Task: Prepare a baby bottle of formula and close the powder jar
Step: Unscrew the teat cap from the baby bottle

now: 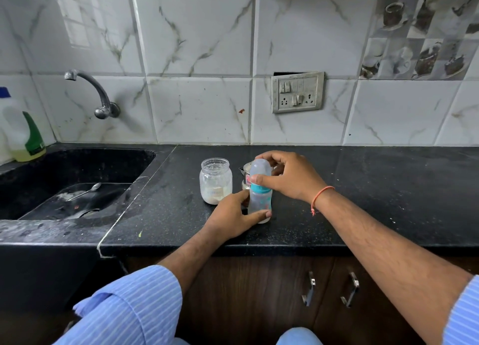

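A clear baby bottle with a teal collar and a frosted cap stands upright on the black counter. My left hand grips its lower body, thumb across the front near the base. My right hand holds the frosted cap at the top, thumb and fingers curled round it. Just left of the bottle stands the glass powder jar, open with no lid on, with white powder in its bottom. A small steel vessel shows partly behind the bottle.
A black sink lies to the left with a spoon in it, under a wall tap. A detergent bottle stands at the sink's far left corner. A switch plate is on the tiled wall. Cabinet doors sit below the counter.
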